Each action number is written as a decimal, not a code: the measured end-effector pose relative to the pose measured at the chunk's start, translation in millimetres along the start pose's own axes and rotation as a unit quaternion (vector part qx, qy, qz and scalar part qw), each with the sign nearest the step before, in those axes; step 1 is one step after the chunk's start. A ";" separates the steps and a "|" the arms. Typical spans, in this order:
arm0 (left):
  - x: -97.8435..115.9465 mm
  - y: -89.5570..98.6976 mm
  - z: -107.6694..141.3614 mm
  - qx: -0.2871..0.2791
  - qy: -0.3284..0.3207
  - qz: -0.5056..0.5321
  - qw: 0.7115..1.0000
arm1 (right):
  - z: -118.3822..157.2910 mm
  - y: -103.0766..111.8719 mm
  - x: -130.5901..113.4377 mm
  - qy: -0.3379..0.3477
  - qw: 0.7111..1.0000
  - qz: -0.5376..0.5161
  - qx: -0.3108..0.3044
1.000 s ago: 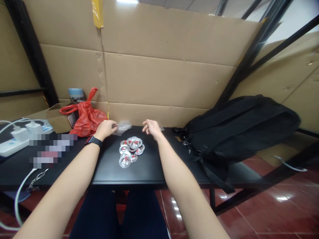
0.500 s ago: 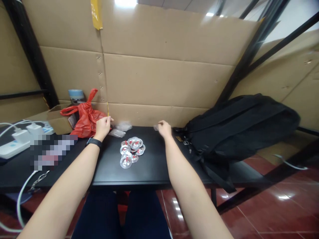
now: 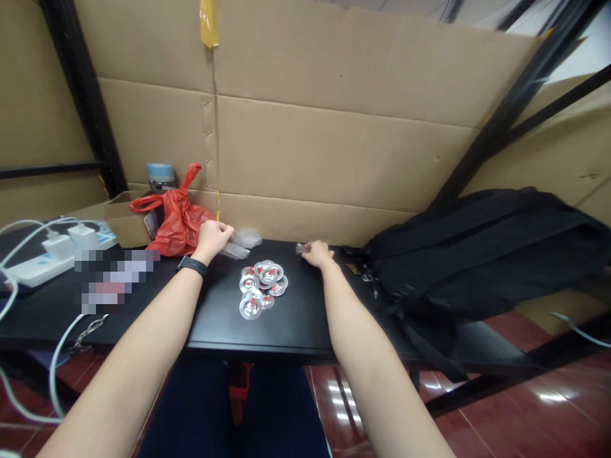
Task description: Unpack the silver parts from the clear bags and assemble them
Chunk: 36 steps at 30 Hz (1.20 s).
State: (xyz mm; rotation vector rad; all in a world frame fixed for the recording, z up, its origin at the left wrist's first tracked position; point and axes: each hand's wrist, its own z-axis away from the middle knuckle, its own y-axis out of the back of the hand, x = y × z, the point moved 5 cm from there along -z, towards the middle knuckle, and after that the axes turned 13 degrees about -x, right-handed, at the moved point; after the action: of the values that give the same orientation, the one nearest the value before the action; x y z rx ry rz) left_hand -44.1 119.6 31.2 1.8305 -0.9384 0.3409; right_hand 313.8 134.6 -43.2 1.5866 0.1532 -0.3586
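Note:
On the black tabletop (image 3: 298, 318) lies a loose pile of round, shiny silver discs with red marks (image 3: 251, 306), between my forearms. My left hand (image 3: 214, 239) is closed in a pinch behind the pile, beside the red bag; whatever its fingers hold is hidden. Just right of it lie clear plastic packets (image 3: 248, 238), against the cardboard. My right hand (image 3: 318, 253) reaches to the back of the table, its fingers closed on the edge of a small clear plastic packet (image 3: 300, 249). A dark band circles my left wrist.
A knotted red plastic bag (image 3: 179, 219), a cardboard box (image 3: 126, 219) and a blue-lidded container (image 3: 160, 173) stand at back left. Nearer is a power strip (image 3: 38, 268) with white cables. A black backpack (image 3: 491, 254) covers the right side. Cardboard panels (image 3: 334, 146) wall the back.
The view has shifted, so most things appear farther right. My right hand lies lower and flatter against the tabletop at the small packet. My left hand stays pinched, turned more toward the clear packets.

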 end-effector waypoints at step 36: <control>43.9 -24.1 12.4 -0.091 -0.149 0.102 0.979 | 39.4 42.0 -77.8 0.242 0.765 -0.595 0.052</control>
State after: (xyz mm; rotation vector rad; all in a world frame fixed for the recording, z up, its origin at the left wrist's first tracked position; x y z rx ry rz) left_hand 0.2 93.7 36.4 1.6468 -1.3251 0.1006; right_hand 248.7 102.7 21.1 1.4721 1.6138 -0.9263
